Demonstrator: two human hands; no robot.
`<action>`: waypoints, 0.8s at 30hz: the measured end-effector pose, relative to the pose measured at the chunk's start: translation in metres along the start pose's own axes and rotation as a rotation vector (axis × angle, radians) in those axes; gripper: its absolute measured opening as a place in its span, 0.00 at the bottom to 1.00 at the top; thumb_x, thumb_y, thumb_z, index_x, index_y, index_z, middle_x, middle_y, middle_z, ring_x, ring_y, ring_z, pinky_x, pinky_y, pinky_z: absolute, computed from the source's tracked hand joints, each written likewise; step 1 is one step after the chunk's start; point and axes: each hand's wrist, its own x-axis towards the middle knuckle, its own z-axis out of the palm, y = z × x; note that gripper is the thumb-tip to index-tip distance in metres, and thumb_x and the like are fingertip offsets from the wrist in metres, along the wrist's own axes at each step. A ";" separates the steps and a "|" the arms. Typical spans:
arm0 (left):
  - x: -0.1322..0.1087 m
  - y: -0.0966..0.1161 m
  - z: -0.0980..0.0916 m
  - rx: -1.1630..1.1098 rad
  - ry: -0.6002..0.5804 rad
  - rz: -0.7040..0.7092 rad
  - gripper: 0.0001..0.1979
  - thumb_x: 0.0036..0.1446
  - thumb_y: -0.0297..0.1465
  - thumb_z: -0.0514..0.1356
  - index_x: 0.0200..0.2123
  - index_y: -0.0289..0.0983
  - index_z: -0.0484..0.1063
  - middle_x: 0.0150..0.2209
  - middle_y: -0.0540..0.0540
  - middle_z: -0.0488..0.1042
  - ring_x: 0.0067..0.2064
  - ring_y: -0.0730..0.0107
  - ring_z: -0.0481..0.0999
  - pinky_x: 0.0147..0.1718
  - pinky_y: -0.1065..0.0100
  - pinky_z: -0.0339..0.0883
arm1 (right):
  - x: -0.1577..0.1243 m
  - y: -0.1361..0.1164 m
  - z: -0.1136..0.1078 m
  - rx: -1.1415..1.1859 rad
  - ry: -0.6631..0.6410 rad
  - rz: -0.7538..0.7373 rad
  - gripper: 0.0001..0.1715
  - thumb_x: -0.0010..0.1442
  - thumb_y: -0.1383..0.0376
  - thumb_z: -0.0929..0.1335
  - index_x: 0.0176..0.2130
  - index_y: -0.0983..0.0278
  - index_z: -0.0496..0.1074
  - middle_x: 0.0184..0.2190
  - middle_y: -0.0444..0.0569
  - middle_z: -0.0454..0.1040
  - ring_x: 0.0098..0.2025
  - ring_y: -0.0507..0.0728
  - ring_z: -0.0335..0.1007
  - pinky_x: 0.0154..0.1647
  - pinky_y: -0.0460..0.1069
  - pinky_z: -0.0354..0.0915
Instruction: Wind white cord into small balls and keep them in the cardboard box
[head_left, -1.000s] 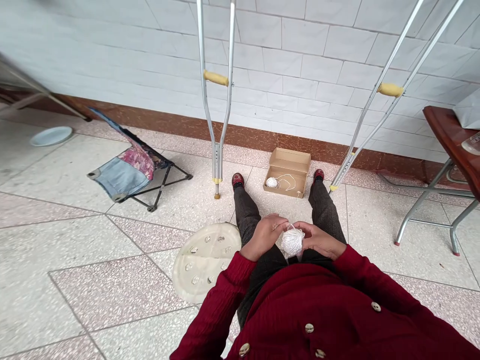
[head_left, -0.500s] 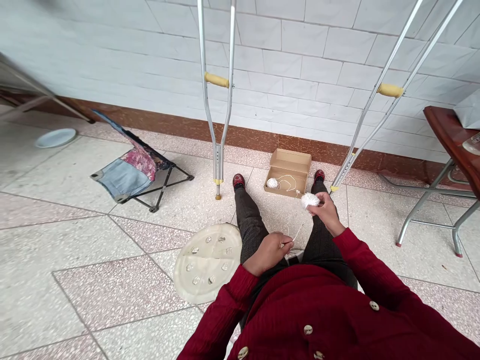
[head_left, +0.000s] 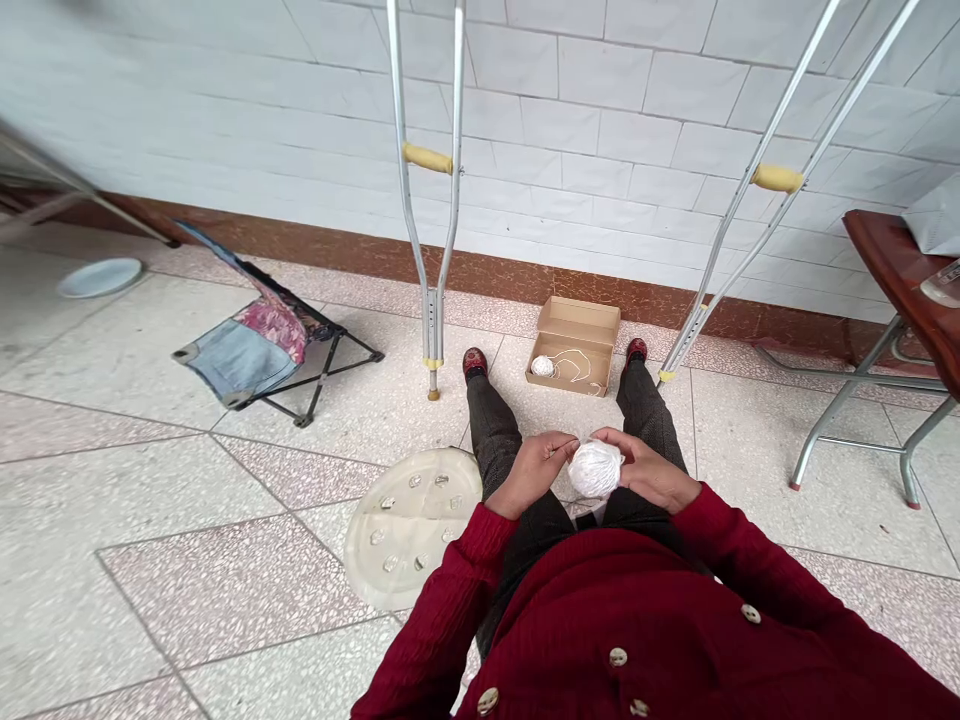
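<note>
Presently, right hand point(head_left: 651, 473): grip being clamped on white yarn ball point(head_left: 595, 469).
Left hand point(head_left: 534, 472): grip being pinched together.
Ball: being held between both hands.
Yarn sides: being judged light, soft, best for cupping.

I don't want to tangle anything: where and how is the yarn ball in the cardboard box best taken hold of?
Probably by its rounded upper sides, from above: the yarn ball sits near the left end of the cardboard box, whose raised lid stands on the wall side, leaving the top uncovered. A loose strand loops to its right, best left free.
</note>
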 end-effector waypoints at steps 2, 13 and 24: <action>-0.004 -0.002 0.010 -0.056 -0.038 -0.040 0.19 0.64 0.35 0.49 0.26 0.34 0.73 0.28 0.49 0.74 0.32 0.71 0.71 0.35 0.72 0.62 | 0.003 -0.013 -0.001 0.050 0.073 -0.064 0.28 0.43 0.69 0.73 0.46 0.60 0.67 0.39 0.46 0.72 0.34 0.54 0.69 0.31 0.47 0.67; -0.025 0.023 0.012 0.089 -0.233 0.007 0.20 0.63 0.34 0.51 0.20 0.34 0.68 0.22 0.51 0.69 0.29 0.74 0.68 0.35 0.74 0.60 | 0.042 0.014 -0.055 -0.871 0.720 -0.236 0.28 0.36 0.62 0.75 0.38 0.63 0.64 0.34 0.44 0.68 0.31 0.53 0.64 0.31 0.48 0.63; 0.007 0.002 -0.007 0.024 -0.022 0.074 0.18 0.63 0.35 0.52 0.23 0.36 0.70 0.24 0.54 0.71 0.30 0.74 0.69 0.58 0.63 0.54 | 0.002 0.031 -0.010 -0.006 0.097 0.168 0.21 0.48 0.66 0.72 0.42 0.63 0.65 0.33 0.45 0.73 0.28 0.52 0.72 0.31 0.48 0.69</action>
